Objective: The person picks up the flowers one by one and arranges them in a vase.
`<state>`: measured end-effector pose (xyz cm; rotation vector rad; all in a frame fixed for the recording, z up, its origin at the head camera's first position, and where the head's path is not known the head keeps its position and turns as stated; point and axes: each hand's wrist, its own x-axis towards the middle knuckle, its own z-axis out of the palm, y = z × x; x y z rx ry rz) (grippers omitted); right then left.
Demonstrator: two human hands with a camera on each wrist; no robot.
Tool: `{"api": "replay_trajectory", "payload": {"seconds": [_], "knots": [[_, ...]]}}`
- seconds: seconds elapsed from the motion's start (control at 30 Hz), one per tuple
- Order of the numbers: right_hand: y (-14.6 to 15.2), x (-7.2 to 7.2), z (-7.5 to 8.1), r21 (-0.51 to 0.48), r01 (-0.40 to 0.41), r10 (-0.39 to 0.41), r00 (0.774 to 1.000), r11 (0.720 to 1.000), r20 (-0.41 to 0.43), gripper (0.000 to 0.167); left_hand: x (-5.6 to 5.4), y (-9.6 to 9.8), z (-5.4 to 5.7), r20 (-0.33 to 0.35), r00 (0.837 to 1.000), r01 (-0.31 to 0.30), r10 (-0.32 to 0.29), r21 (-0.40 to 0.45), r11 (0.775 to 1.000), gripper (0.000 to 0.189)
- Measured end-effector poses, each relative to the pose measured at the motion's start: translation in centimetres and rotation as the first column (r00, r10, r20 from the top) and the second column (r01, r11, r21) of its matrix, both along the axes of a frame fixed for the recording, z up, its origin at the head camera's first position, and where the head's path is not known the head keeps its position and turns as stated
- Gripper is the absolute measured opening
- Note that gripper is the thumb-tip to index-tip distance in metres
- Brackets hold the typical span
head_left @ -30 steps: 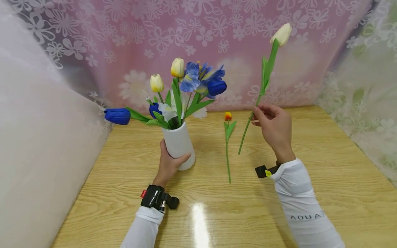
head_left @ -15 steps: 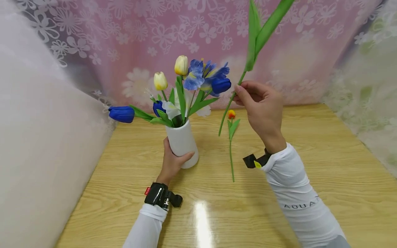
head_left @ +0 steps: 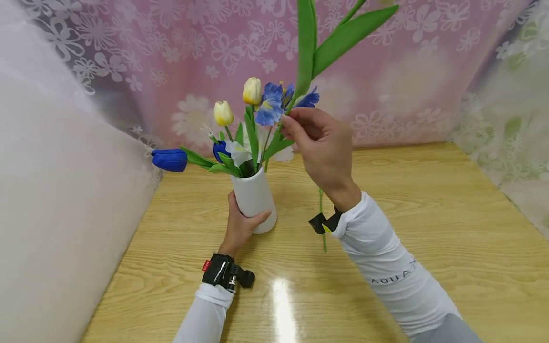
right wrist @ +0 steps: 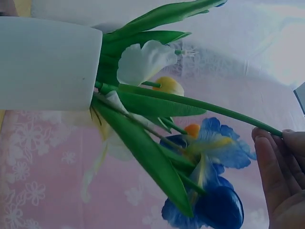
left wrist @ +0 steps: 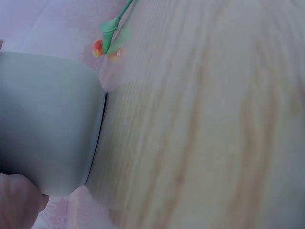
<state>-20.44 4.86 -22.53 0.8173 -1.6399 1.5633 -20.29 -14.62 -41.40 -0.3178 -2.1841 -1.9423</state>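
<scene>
My left hand [head_left: 243, 226] grips the white vase [head_left: 250, 193], thumb across its front, tilting it slightly. White-and-yellow tulips [head_left: 252, 91], blue tulips [head_left: 169, 160] and a blue iris [head_left: 270, 107] stand in it. Between thumb and fingertips, my right hand [head_left: 328, 147] pinches the stem of a long tulip, its green leaves [head_left: 305, 47] rising past the top of the head view and its bloom mostly out of frame. In the right wrist view this stem [right wrist: 205, 106] slants to the vase mouth, its lower end right at the opening.
A small orange-red tulip [left wrist: 97, 48] lies on the wood-grain table [head_left: 171, 267]; in the head view my right hand and wrist hide most of it, leaving its lower stem [head_left: 324, 244] showing. A pink flowered curtain [head_left: 399, 95] hangs behind, with pale cloth at both sides.
My right hand has carried the long tulip leftward and up from the table's right side to the vase, bringing its stem end to the mouth. My left hand stays on the vase.
</scene>
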Motion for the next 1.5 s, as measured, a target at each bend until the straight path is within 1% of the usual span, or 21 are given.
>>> {"api": "replay_trajectory", "payload": {"seconds": [0.13,0.27,0.57,0.77,0.87,1.07,1.2,1.27,1.37,1.43,1.5], "knots": [[-0.7,-0.1,0.0,-0.002,-0.023,0.023,1.0,1.0,0.001,0.012,0.1,0.2,-0.1,0.0,1.0,0.004,-0.004,0.001,1.0,0.089],[-1.5,-0.2,-0.4,0.007,-0.051,0.05,0.998,0.999,0.035,0.012,0.1,0.2,0.0,-0.013,1.0,-0.005,0.005,-0.001,1.0,0.089],[-2.9,-0.6,-1.3,0.138,-0.073,0.06,0.994,0.988,0.091,0.015,0.1,0.1,0.1,-0.027,1.0,-0.004,0.003,-0.016,1.0,0.089],[-3.3,-0.9,-2.0,0.234,-0.061,0.036,0.993,0.97,0.113,0.014,0.1,0.0,0.1,-0.029,1.0,-0.004,0.004,-0.014,1.0,0.088],[-3.3,-1.1,-2.3,0.292,-0.036,0.004,0.994,0.956,0.11,0.014,0.0,0.0,0.1,-0.034,0.999,-0.003,0.002,-0.005,1.0,0.088],[-3.8,-1.4,-2.9,0.421,0.039,-0.074,0.995,0.906,0.068,0.02,-0.2,0.0,-0.1,-0.042,0.999,0.002,-0.002,0.003,1.0,0.088],[-4.1,-1.6,-3.4,0.481,0.063,-0.104,0.993,0.875,0.059,0.021,-0.2,-0.1,-0.2,-0.04,0.999,0.015,-0.014,0.017,1.0,0.088],[-4.1,-1.7,-3.5,0.507,0.065,-0.116,0.991,0.859,0.069,0.02,-0.2,-0.1,-0.2,-0.043,0.999,0.02,-0.019,0.019,1.0,0.088],[-4.3,-1.7,-3.5,0.522,0.053,-0.128,0.986,0.851,0.108,0.018,-0.1,-0.1,-0.3,-0.048,0.999,0.021,-0.02,0.018,1.0,0.088],[-4.5,-1.7,-3.5,0.525,0.041,-0.14,0.978,0.85,0.152,0.017,-0.1,0.0,-0.3,-0.051,0.998,0.023,-0.022,0.017,1.0,0.088],[-4.5,-1.6,-3.6,0.529,0.027,-0.162,0.964,0.848,0.211,0.017,-0.1,0.0,-0.3,-0.048,0.999,0.022,-0.021,0.013,1.0,0.088]]}}
